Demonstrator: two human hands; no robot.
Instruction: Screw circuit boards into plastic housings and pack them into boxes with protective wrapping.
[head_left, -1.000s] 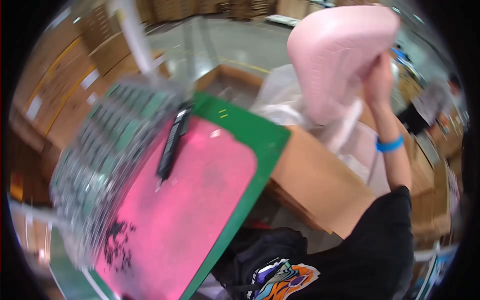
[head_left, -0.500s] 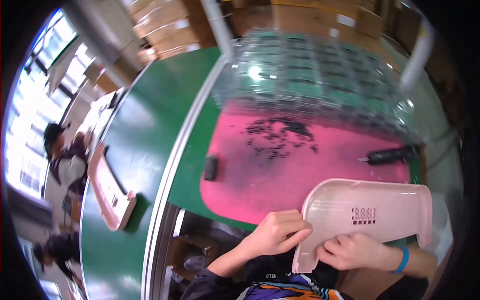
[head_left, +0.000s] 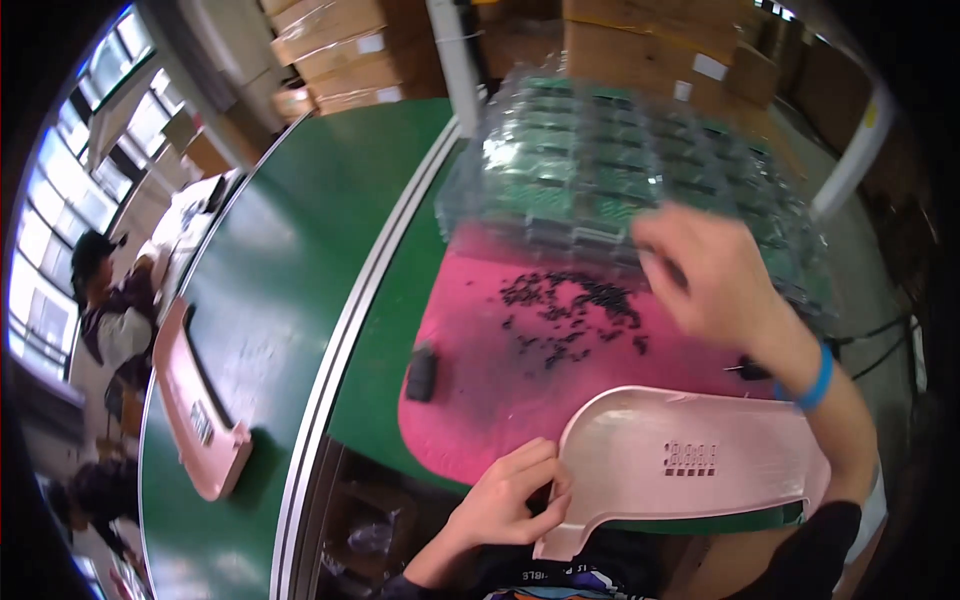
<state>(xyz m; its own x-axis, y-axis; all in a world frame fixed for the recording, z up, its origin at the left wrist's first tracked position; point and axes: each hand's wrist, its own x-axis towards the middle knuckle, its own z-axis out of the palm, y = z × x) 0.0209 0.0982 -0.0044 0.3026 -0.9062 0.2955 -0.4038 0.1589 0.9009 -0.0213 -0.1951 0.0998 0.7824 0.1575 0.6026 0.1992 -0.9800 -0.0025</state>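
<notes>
A pale pink plastic shell point(head_left: 620, 470) with a small group of slots lies at the near edge of the pink mat point(head_left: 480, 400). My left hand point(head_left: 515, 500) is closed on its left end, thumb and fingers gripping the rim. My right hand point(head_left: 705, 275), with a blue band at the wrist, is raised over the mat beside the stack of clear trays point(head_left: 600, 160). Motion smears its curled fingers, so I cannot make out whether it holds anything. Just left of it, many small black pieces point(head_left: 560, 300) are scattered on the mat.
Green circuit boards fill the clear trays. A black block point(head_left: 421, 374) sits at the mat's left side; a black power screwdriver point(head_left: 745, 369) is mostly behind my right forearm. Beyond the metal rail point(head_left: 350, 330), another pink shell point(head_left: 195, 410) rests on green. A person point(head_left: 110, 300) is at far left.
My right hand has left the pink shell and moved up and away, toward the trays. The shell, still in my left hand, has shifted a little left and down in the picture.
</notes>
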